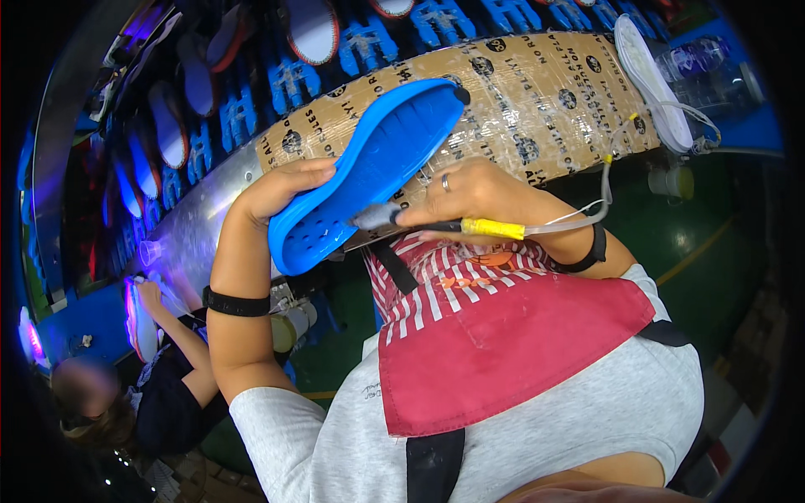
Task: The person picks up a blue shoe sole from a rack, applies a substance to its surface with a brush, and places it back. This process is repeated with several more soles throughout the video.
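Note:
My left hand [283, 186] grips a blue shoe sole [381, 147] by its left edge, thumb over the rim. The sole is tilted, its hollow inner side facing me, with small holes at the lower end and a dark patch at the upper tip. In my right hand [471, 197], which wears a ring, is a brush [495, 229] with pale bristles, a dark shaft and yellow wrapping. Its bristles are at the sole's lower inside; whether they touch is hard to tell. A clear tube [579, 220] runs from the brush's back end up to the right.
Behind the sole lies a bench covered with printed cardboard [537, 109]. A white sole [652, 84] and plastic bottles [700, 63] are at its right end. Several soles hang on blue racks [369, 42] beyond. At lower left, a co-worker's hand [149, 295] holds a lit shoe.

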Demonstrator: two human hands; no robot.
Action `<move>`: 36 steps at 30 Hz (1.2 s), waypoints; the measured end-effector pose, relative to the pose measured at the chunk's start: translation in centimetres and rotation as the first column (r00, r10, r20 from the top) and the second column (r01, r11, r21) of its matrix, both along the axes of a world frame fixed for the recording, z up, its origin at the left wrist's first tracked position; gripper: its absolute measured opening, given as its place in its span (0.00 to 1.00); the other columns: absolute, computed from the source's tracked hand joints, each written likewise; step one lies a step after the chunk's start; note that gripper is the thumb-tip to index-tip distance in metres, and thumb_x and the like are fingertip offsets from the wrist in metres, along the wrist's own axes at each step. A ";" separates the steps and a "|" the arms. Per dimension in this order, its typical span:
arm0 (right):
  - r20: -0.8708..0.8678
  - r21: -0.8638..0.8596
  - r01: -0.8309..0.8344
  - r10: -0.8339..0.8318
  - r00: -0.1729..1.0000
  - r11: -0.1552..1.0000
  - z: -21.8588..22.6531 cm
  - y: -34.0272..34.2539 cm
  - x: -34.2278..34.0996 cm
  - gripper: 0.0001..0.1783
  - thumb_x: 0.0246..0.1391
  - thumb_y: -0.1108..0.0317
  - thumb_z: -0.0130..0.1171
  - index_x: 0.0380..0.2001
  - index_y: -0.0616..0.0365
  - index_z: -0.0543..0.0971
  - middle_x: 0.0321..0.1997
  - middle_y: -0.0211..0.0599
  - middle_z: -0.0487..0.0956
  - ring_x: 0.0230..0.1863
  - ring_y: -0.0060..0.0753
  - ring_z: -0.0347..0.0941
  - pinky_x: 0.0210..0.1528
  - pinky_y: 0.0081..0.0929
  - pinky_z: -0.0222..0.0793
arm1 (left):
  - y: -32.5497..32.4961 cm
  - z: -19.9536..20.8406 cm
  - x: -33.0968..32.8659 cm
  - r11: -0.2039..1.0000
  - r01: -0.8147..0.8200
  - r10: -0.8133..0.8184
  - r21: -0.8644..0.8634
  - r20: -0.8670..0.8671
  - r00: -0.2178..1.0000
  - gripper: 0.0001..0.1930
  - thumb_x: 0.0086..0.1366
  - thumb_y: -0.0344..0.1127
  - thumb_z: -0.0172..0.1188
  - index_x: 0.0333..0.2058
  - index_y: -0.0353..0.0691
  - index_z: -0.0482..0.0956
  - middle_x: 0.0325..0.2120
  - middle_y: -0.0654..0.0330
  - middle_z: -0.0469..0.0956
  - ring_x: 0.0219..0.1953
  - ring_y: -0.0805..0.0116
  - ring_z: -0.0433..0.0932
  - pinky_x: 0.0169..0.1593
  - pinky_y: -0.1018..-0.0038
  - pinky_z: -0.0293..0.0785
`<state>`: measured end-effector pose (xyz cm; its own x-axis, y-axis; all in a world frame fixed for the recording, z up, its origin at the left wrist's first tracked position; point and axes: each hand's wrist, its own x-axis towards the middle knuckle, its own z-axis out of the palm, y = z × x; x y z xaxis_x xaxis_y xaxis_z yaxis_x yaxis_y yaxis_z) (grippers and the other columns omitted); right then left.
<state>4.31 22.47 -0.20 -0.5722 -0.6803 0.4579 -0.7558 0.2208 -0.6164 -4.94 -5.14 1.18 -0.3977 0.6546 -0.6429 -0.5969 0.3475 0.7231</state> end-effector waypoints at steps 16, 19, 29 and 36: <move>0.376 -0.233 0.351 -0.249 0.893 0.907 0.7 2.0 -0.6 0.15 0.42 0.70 0.66 0.37 0.56 0.81 0.27 0.36 0.80 0.25 0.26 0.75 0.27 0.20 0.67 | 2.6 -4.3 6.5 0.294 -0.722 0.780 0.627 0.280 0.561 0.41 0.58 0.62 0.48 0.62 0.43 0.51 0.59 0.47 0.56 0.60 0.41 0.54 0.57 0.42 0.56; 0.409 -0.332 0.387 -0.238 0.881 0.861 0.1 1.7 -0.5 0.15 0.43 0.70 0.65 0.38 0.57 0.81 0.25 0.35 0.79 0.23 0.21 0.73 0.24 0.18 0.65 | 3.2 -6.8 8.2 0.156 -0.666 0.499 0.729 0.524 0.690 0.44 0.55 0.67 0.48 0.62 0.43 0.51 0.60 0.43 0.53 0.60 0.42 0.54 0.56 0.43 0.59; 0.596 -0.285 0.497 -0.255 0.762 0.820 3.2 0.5 -0.5 0.12 0.43 0.73 0.61 0.34 0.65 0.80 0.24 0.37 0.78 0.23 0.17 0.72 0.26 0.15 0.66 | 6.8 -7.8 10.1 0.136 -0.747 0.479 0.650 0.617 0.624 0.41 0.56 0.66 0.46 0.60 0.43 0.55 0.51 0.42 0.65 0.47 0.41 0.69 0.38 0.49 0.74; 0.131 -0.318 0.556 -0.545 0.828 0.768 4.4 -2.0 -3.0 0.12 0.41 0.71 0.63 0.32 0.62 0.79 0.25 0.39 0.78 0.22 0.29 0.75 0.25 0.24 0.69 | 10.8 -7.1 10.5 0.112 -0.800 0.651 0.590 0.565 0.508 0.42 0.53 0.69 0.43 0.61 0.49 0.55 0.57 0.53 0.61 0.57 0.50 0.63 0.56 0.53 0.64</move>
<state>1.27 20.45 4.18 -0.8186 -0.0563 0.5716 -0.5481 0.3745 -0.7479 5.59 5.69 -5.93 -0.9315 0.2973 -0.2094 -0.3490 -0.8928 0.2850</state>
